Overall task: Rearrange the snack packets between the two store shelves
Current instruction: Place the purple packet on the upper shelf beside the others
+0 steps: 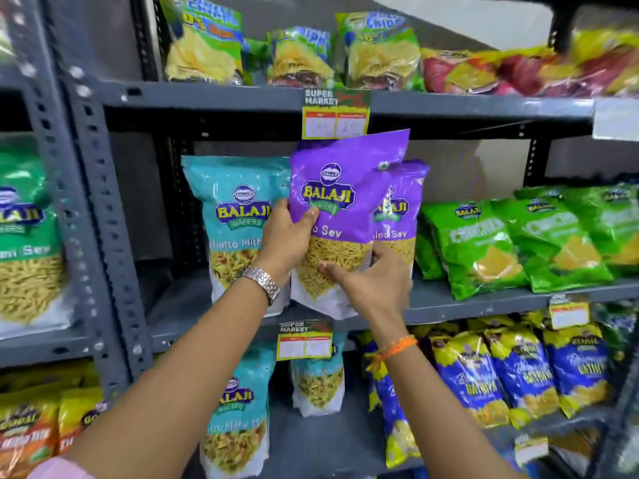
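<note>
A purple Aloo Sev packet point(345, 188) is held tilted in front of the middle shelf point(484, 300). My left hand point(288, 233) grips its left edge, thumb on the front. My right hand point(373, 281) clasps its lower right corner from below. Behind it a second purple Aloo Sev packet point(403, 216) stands on the shelf. A teal Khatta Mitha packet point(231, 216) stands just left of them. On the lower shelf point(311, 444) stand two more teal packets point(238, 416).
Green snack bags point(501, 243) lean at the right of the middle shelf. Blue and yellow bags point(518, 371) fill the lower right. Green chip bags point(297, 57) line the top shelf. A grey slotted upright point(93, 219) separates the left rack, with a green Sev packet point(24, 236).
</note>
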Demonstrator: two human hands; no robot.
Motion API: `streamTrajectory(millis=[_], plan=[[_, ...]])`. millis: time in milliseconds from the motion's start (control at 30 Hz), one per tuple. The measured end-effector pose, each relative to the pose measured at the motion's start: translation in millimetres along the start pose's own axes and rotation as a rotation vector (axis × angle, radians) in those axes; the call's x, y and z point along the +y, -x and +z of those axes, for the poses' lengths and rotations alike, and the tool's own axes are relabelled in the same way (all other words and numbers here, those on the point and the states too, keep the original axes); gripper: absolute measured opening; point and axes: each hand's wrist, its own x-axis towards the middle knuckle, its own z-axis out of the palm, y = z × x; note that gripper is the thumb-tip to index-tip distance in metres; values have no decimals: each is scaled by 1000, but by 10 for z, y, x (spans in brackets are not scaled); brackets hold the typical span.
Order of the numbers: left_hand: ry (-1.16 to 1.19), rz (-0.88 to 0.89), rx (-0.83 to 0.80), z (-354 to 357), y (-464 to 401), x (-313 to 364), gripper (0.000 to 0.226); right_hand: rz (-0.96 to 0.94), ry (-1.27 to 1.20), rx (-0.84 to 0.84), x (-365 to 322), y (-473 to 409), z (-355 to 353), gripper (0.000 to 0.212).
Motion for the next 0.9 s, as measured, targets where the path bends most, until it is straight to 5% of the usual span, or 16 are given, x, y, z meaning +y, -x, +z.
streamTrajectory(millis=[467, 667, 800, 900], plan=[[-72, -72, -111, 116, 308, 136, 64, 64, 93, -12, 76, 51, 245, 75], [-74, -106, -121, 65, 386, -66, 102, 41, 140, -26, 66, 34, 279, 68], [-40, 52, 134, -190, 720, 75, 53, 12, 155, -59, 151, 47, 291, 81], [-122, 203, 456, -545, 796, -6, 40, 6, 146, -77, 189, 77, 246, 108]])
